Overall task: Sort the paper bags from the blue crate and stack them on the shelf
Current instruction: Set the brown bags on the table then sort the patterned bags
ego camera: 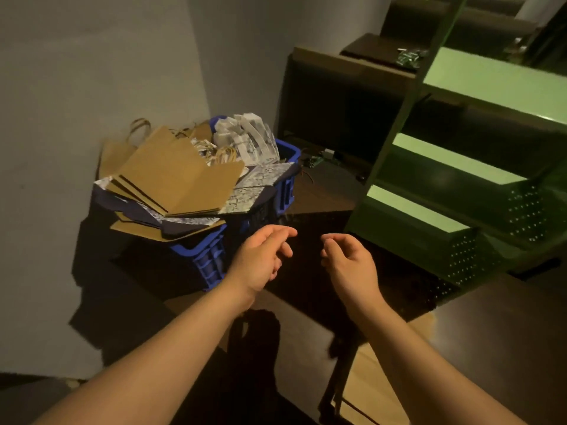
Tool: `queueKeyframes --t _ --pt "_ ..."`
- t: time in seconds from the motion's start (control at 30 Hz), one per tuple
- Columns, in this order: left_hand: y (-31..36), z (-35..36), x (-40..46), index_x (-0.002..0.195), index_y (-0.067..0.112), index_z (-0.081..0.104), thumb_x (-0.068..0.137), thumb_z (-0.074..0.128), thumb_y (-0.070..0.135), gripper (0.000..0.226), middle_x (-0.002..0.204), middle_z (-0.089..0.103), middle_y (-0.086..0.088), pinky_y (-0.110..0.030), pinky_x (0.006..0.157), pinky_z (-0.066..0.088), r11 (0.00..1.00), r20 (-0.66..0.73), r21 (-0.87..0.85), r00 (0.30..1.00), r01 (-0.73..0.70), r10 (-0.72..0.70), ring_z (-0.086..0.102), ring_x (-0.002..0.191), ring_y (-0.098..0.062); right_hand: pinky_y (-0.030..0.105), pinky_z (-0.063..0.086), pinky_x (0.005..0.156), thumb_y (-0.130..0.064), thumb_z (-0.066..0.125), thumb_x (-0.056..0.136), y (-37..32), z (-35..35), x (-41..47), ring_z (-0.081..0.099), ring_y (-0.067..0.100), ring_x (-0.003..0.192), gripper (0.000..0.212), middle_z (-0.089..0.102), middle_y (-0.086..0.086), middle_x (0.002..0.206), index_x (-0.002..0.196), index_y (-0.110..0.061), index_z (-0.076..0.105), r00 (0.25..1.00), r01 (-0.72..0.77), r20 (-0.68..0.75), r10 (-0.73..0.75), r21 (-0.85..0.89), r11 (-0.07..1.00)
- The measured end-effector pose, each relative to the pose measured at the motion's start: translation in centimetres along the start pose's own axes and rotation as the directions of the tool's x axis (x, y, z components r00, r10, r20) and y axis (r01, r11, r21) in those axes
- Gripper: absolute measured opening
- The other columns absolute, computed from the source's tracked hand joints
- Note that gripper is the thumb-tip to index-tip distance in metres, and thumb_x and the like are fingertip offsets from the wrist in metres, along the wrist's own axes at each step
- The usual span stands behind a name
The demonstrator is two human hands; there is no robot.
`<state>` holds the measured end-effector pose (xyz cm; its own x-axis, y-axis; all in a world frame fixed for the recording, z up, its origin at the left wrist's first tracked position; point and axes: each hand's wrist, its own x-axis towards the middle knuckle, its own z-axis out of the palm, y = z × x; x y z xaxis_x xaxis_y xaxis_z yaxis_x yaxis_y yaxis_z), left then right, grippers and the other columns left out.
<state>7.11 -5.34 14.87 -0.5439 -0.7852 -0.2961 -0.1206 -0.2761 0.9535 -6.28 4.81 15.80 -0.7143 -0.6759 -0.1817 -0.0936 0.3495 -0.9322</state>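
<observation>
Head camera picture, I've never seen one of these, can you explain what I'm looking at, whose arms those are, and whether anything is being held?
There is no machine here. One wide camera sits on a person's head and looks forward and down, so the two bare arms are the wearer's own. The left hand and right hand hover with loosely curled fingers and hold nothing. Ahead and to the left is a blue crate heaped with paper bags: flat brown bags on top, white patterned bags behind. On the right stands a green shelf; no bags show on its visible levels. The room is dim, so small items further back are hard to make out.
</observation>
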Motion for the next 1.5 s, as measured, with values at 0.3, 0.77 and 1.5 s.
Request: queueKeyframes --t 0.3,0.77,1.5 --pt "5.2 -11.1 3.2 0.095 0.030 0.072 0.102 0.060 0.018 0.018 0.070 0.058 0.010 -0.025 0.052 0.035 0.973 -0.256 0.073 0.939 -0.220 0.232 0.043 0.051 -0.005 0.038 0.056 0.071 -0.025 0.059 0.101 -8.2 7.9 2.0 0.063 0.010 0.067 0.013 0.072 0.000 0.080 0.100 -0.027 0.072 0.987 0.089 0.125 -0.098 0.080 0.993" --pt "4.9 -19.5 11.2 0.164 0.029 0.020 0.088 0.075 0.049 0.095 0.168 0.027 -0.001 -0.044 0.125 0.022 0.351 0.108 0.933 0.991 -0.074 -0.079 0.022 0.154 -0.026 0.040 0.061 0.090 -0.023 0.062 0.098 -11.8 15.6 5.6 0.072 0.019 0.097 0.025 0.070 0.003 0.109 0.123 -0.021 0.057 0.964 -0.109 0.250 0.088 0.073 0.991" --pt "4.2 -23.3 10.2 0.110 0.030 0.071 0.102 0.058 0.036 0.017 0.091 0.064 0.018 -0.028 0.072 0.046 0.389 0.227 0.800 0.830 -0.457 0.509 0.058 0.088 -0.005 0.056 0.056 0.093 -0.045 0.059 0.098 -12.4 20.6 9.9 0.068 0.038 0.113 0.052 0.067 0.018 0.107 0.132 -0.006 0.058 0.758 -0.623 0.467 0.457 0.309 0.719"
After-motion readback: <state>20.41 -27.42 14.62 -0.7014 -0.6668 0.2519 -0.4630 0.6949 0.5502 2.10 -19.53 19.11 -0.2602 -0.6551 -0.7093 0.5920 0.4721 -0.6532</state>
